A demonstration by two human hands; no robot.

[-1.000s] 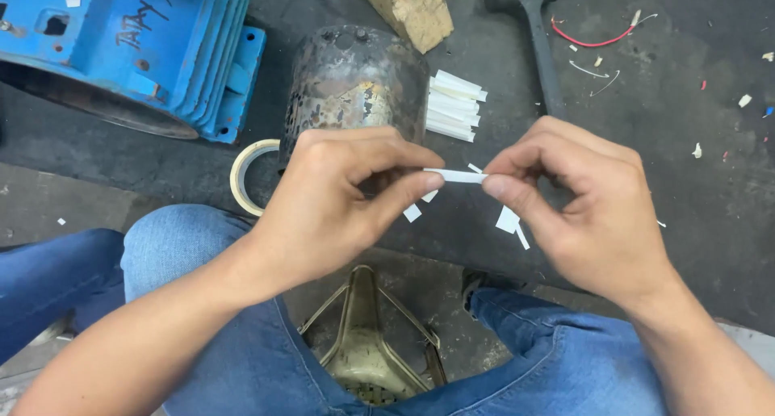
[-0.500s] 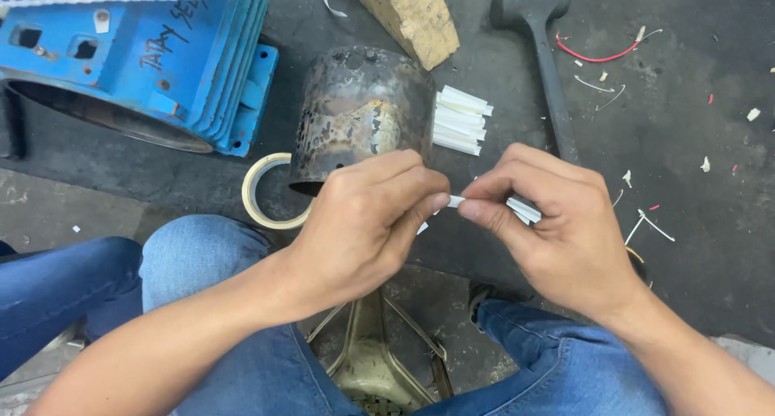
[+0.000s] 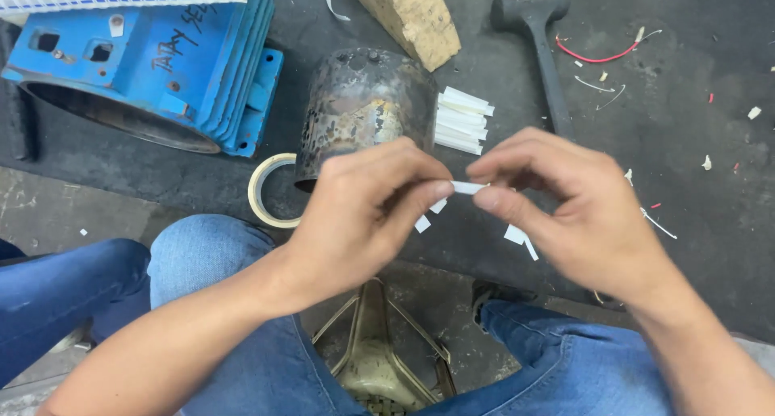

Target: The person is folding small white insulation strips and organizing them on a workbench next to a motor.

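White strip (image 3: 468, 188), centre frame, long axis left–right; left hand (image 3: 363, 214) and right hand (image 3: 565, 206) fingertips pinched shut on opposite ends, equally near.

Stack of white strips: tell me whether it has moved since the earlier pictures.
No. The stack of white strips still lies against the right side of the rusty metal cylinder.
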